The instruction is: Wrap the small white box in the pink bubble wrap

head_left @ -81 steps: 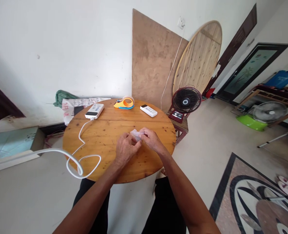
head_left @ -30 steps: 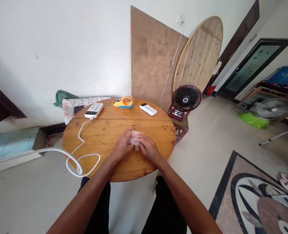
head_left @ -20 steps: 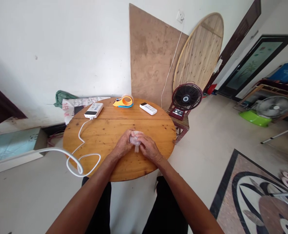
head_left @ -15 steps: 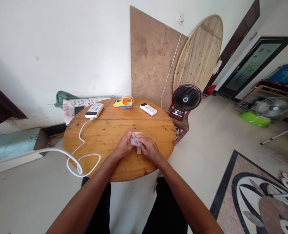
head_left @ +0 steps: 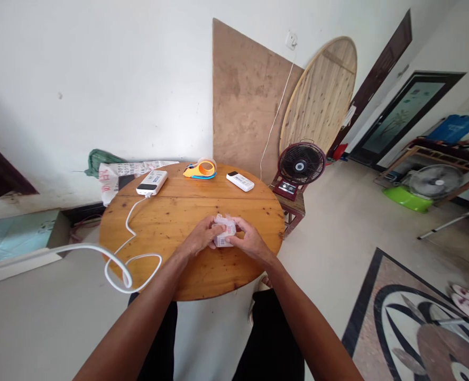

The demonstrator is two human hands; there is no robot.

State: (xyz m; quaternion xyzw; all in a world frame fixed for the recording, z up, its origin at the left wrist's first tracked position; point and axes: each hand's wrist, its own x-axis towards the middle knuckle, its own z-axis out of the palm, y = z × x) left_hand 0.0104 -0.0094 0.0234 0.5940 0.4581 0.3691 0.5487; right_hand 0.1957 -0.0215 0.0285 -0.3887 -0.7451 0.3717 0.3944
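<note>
Gripping from both sides, the left hand (head_left: pixel 200 241) and the right hand (head_left: pixel 249 242) close their fingers on a crumpled packet (head_left: pixel 223 233). It sits low over the tabletop (head_left: pixel 166 222), right of centre; contact with the wood cannot be made out. A firm pinch at each end, kept low, looks the steadiest way to work it. The near edge runs close under the wrists. A white cable (head_left: pixel 123 260) loops off the left edge, well apart. Along the far rim sit the power bank (head_left: pixel 152 182), tape dispenser (head_left: pixel 201 169) and remote (head_left: pixel 240 181), with bare wood between.
</note>
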